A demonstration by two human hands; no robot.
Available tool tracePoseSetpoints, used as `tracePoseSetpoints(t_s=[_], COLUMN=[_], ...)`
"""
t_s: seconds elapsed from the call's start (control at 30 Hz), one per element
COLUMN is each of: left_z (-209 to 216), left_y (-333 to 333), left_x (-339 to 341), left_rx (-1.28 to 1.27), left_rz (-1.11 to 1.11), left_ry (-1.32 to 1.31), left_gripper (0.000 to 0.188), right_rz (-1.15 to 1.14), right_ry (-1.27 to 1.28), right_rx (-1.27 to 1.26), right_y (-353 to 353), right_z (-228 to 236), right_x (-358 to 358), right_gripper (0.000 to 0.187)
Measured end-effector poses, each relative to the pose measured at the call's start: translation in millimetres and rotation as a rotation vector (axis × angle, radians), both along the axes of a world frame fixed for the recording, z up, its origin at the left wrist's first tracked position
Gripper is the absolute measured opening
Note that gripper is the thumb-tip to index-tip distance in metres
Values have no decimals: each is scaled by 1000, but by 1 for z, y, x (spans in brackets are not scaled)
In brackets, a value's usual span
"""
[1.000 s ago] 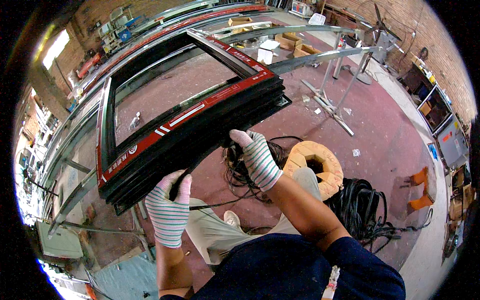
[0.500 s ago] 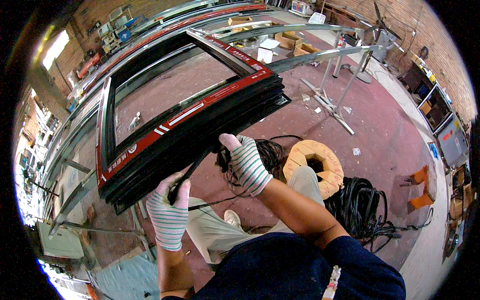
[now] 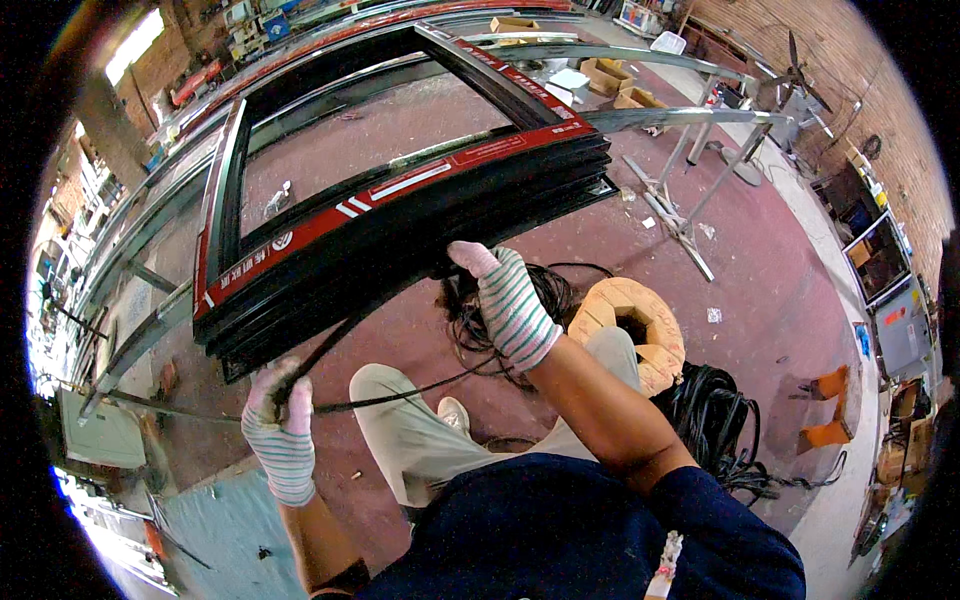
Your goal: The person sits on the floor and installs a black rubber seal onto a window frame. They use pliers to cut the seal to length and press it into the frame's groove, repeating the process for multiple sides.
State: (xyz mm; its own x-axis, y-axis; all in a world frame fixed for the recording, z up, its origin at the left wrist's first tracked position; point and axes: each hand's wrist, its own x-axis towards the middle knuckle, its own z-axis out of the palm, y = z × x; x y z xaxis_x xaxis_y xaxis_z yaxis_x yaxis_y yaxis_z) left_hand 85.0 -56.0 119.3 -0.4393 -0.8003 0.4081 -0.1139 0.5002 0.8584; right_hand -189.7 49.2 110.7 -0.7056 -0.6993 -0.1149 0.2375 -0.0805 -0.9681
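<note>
A stack of black window frames (image 3: 420, 225), the top one with red protective film, rests on metal rails before me. My left hand (image 3: 281, 435), in a striped knit glove, is closed around a black rubber strip (image 3: 338, 335) below the stack's near left corner. From there the strip slants up to the frames' near side. My right hand (image 3: 515, 308), gloved alike, is closed on the strip against that side, thumb pointing left; its fingertips are partly hidden. A loose length of strip runs from my left hand across my knee to a tangled black coil (image 3: 480, 340).
On the red floor, a cardboard-coloured ring-shaped roll (image 3: 658, 350) lies by my knee, next to a heap of black strip (image 3: 715, 425). An orange bracket-like piece (image 3: 832, 405) stands at the right. Metal rails (image 3: 680, 118) extend beyond the frames, near open cardboard boxes (image 3: 606, 76).
My left hand has moved left and down with the strip, drawing a longer stretch of it between the hands. My right hand has stayed near the frames' side. The view has shifted slightly.
</note>
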Motion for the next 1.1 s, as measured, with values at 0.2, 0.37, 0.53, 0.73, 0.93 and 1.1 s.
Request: tracePoseSetpoints(t_s=[0.2,0.37,0.53,0.73,0.93,1.1], left_z=[24,21,26,22,30,27], left_y=[-7,-13,-8,-12,-4,-7], left_x=[-15,-9,-11,-11,-16,-13], left_rx=[-224,-112,-120,-143,-190,-185], left_rz=[47,72,89,65,130,114], left_ry=[-83,-126,-136,-148,-188,-187], left_gripper=[16,16,17,17,17,17], right_rz=[-48,31,40,-47,43,65], right_ry=[-238,-128,-209,-189,-157,-160], right_rx=[-175,-39,-173,-203,-109,-69], right_y=[-9,-3,-10,-6,-13,-17], right_z=[-3,13,0,-3,-3,-7], right_x=[7,12,9,-5,13,16], right_gripper=[33,31,26,32,28,24])
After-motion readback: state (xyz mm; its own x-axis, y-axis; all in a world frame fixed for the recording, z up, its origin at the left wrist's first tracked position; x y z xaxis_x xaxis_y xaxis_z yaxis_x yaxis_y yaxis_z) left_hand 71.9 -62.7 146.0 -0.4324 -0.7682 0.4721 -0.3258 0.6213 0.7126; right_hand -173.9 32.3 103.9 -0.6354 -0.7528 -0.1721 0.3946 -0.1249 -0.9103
